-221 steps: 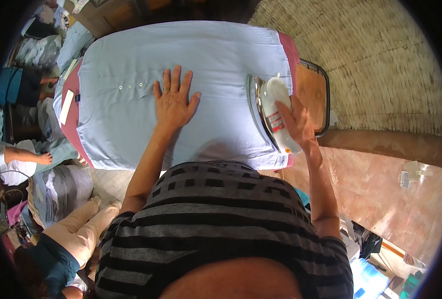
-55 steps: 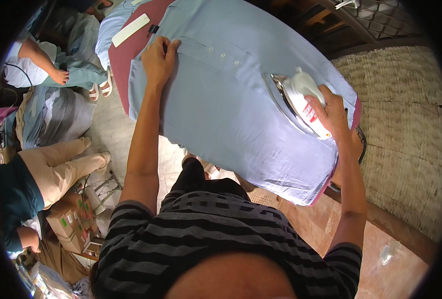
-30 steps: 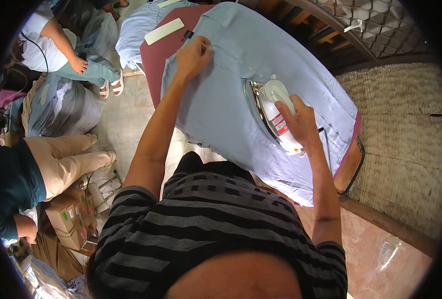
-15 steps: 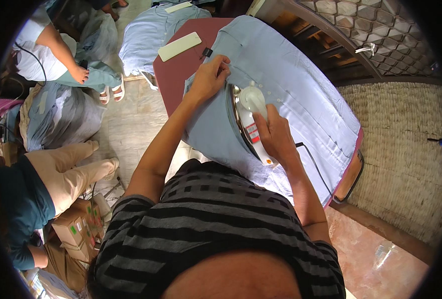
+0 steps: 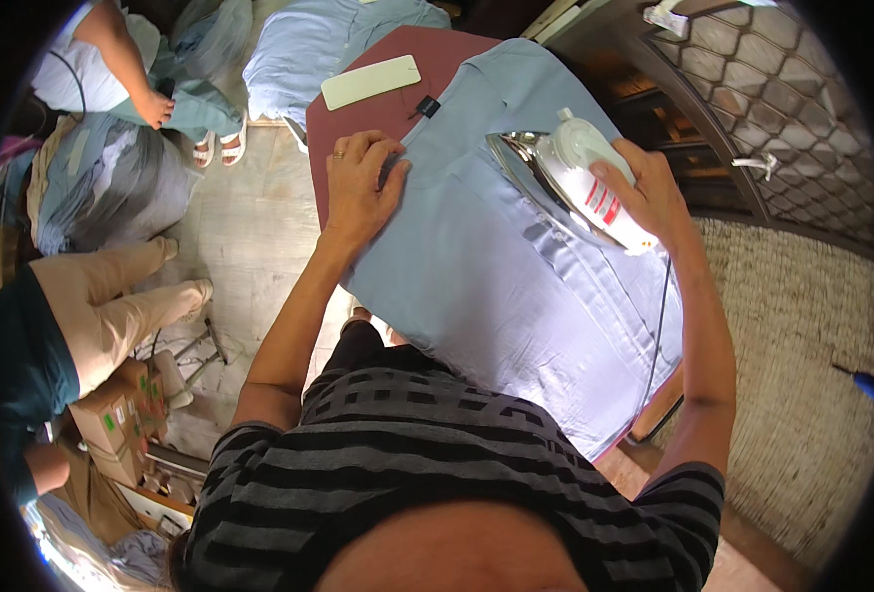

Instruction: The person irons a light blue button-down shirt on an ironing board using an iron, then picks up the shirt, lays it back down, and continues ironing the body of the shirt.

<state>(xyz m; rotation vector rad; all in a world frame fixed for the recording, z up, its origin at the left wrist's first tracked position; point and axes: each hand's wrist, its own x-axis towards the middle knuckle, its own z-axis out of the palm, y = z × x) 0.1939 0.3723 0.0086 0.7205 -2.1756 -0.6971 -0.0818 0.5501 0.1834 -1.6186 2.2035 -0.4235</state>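
Note:
My right hand (image 5: 651, 192) is wrapped around the handle of a white clothes iron (image 5: 595, 187) with a shiny metal base and red markings. The iron is over the far right part of a light blue shirt (image 5: 437, 247), its tip pointing to the far left; whether its base touches the cloth I cannot tell. The shirt is spread on a maroon ironing board (image 5: 427, 57). At the shirt's left edge rests my left hand (image 5: 363, 187), fingers loosely bent, thumb apart, holding nothing. A small black tag (image 5: 426, 106) lies beyond it on the shirt.
A flat cream strip (image 5: 371, 83) lies on the board's far left. The iron's cord (image 5: 660, 326) runs down the right side. A metal lattice gate (image 5: 753, 109) stands at right. Clothes heaps (image 5: 111, 187), cardboard boxes (image 5: 111, 424) and two other people are at left.
My right hand has moved the iron to the right and away from my body. The left hand has slid back to the shirt's left edge, its fingers less pinched.

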